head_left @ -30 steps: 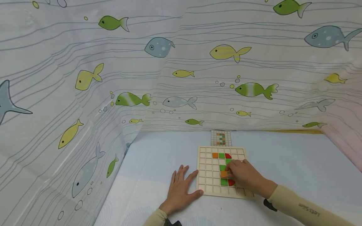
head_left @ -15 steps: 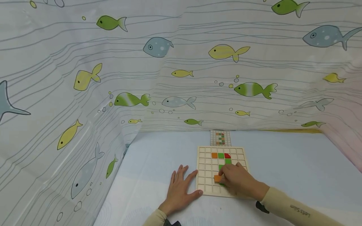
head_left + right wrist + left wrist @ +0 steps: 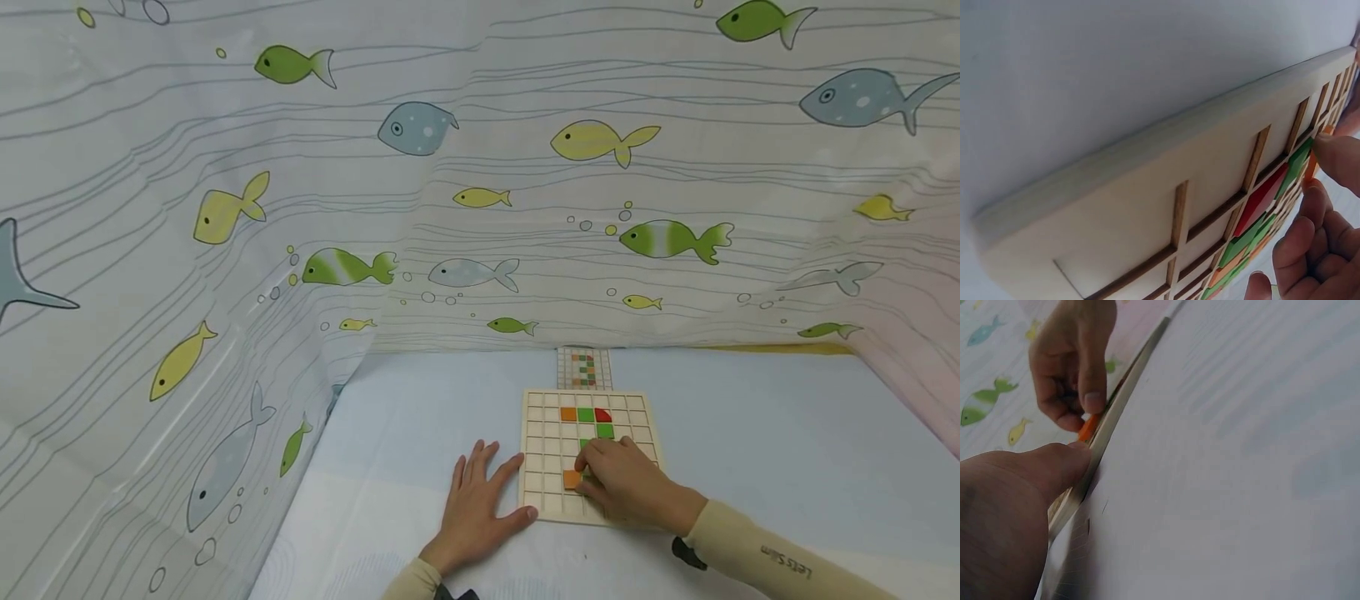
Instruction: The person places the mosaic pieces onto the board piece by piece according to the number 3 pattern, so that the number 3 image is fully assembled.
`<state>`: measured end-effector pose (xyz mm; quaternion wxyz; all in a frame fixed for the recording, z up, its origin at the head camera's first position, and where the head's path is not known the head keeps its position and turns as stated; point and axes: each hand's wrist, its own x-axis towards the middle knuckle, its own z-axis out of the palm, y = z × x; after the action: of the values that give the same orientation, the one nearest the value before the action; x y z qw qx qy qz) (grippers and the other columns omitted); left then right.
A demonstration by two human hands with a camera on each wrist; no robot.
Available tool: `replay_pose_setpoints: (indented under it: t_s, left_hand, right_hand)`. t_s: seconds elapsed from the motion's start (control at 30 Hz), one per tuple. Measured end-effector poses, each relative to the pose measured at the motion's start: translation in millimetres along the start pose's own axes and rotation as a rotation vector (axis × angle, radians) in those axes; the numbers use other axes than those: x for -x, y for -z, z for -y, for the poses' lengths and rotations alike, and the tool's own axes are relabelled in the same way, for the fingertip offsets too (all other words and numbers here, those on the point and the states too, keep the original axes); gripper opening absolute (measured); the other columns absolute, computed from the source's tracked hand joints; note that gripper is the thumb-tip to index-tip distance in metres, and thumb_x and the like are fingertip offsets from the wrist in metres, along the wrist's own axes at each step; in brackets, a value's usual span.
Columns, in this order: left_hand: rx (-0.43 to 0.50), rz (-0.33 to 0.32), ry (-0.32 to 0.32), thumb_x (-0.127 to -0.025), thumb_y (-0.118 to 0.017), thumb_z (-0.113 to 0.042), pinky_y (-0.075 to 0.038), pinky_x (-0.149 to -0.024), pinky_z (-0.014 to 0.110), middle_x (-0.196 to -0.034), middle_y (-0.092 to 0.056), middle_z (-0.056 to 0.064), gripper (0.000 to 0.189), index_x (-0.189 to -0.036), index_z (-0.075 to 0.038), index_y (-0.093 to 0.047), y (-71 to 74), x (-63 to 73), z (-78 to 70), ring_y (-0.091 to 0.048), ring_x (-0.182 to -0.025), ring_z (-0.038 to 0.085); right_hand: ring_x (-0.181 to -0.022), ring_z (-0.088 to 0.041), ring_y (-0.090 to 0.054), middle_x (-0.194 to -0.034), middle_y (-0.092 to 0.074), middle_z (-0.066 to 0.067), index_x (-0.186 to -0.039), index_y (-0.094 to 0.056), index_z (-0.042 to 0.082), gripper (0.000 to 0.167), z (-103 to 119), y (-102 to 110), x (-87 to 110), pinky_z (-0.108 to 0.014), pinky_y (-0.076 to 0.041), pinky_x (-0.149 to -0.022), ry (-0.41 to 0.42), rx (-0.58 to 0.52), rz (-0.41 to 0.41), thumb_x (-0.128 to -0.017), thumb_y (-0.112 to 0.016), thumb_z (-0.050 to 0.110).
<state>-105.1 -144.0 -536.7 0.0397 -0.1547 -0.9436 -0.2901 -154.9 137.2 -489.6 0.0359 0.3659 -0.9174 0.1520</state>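
Observation:
A wooden grid board (image 3: 534, 482) lies flat on the table, with orange, green and red tiles in some of its cells. My right hand (image 3: 628, 482) pinches an orange square tile (image 3: 572, 480) between thumb and fingers, low on the board. In the right wrist view that orange tile (image 3: 1312, 165) sits at a cell beside a green tile (image 3: 1294, 167), with a red tile (image 3: 1261, 201) on the green one's other side. My right hand covers part of the pattern. At the board's left edge my left hand (image 3: 480, 510) is spread, its thumb touching the corner.
Behind the board lies a small card (image 3: 564, 371) printed with a grid of coloured squares. A pale cloth covers the table (image 3: 420, 400). Fish-print sheeting (image 3: 480, 242) rises at the back and left.
My right hand has shifted left and slightly towards me, carrying the orange tile from beside the column of tiles to a cell left of the lower green tile. The left hand has stayed put.

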Motion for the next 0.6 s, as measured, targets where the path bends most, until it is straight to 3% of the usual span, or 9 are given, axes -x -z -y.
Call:
replay_pose_setpoints:
  t_s: [0.17,0.6]
  left_hand:
    - [-0.005,-0.041,-0.035,-0.095,-0.066,-0.064,-0.017,-0.121,0.074,-0.163,-0.040,0.021,0.070,-0.156,-0.031,-0.052,-1.6,0.8,1.7,-0.025,-0.157,0.050]
    - [-0.009,0.031,0.027,-0.094,-0.066,-0.064,-0.014,-0.126,0.072,-0.166,-0.038,0.020,0.073,-0.156,-0.027,-0.054,2.6,-0.8,-1.7,-0.021,-0.161,0.048]
  right_hand:
    - [-0.079,0.000,-0.048,-0.094,-0.063,0.011,-0.104,-0.069,0.018,0.020,-0.8,-0.3,0.1,-0.028,-0.039,-0.073,0.020,0.001,-0.022,-0.095,-0.081,0.031]
    - [-0.077,0.000,-0.044,-0.090,-0.060,0.014,-0.102,-0.070,0.019,0.021,-1.4,-3.8,-1.6,-0.030,-0.040,-0.076,-0.016,-0.027,0.017,-0.094,-0.081,0.035]
